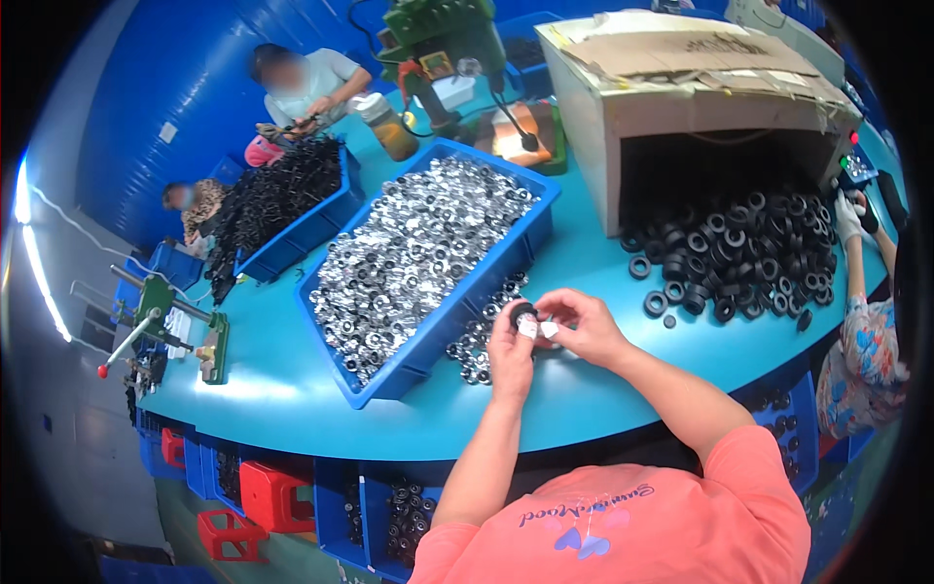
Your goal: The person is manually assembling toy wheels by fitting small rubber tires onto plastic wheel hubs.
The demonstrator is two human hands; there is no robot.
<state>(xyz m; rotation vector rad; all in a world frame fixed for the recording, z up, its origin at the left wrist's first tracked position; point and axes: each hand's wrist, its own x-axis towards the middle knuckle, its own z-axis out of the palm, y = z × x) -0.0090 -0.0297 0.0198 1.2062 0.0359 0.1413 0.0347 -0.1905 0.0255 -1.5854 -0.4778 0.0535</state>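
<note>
My left hand (pixel 509 352) is closed around a small round black part (pixel 523 312), held just above the table in front of me. My right hand (pixel 591 329) meets it from the right, thumb and fingers pinched together close to the part. White wraps cover some of the fingertips. Whether anything sits between the right fingers is hidden. Beside my left hand, several loose shiny silver-and-black pieces (pixel 473 362) lie on the teal table (pixel 428 428). Just beyond stands a long blue bin (pixel 465 304) heaped with shiny silver pieces (pixel 418 248).
Black rings (pixel 730 255) spill from an open-fronted white box (pixel 587 131) at the right. Another bin of black parts (pixel 277 200) stands far left, near a green hand press (pixel 214 348). Co-workers sit at the far left and right. Red stools (pixel 277 496) and blue crates (pixel 341 506) are below.
</note>
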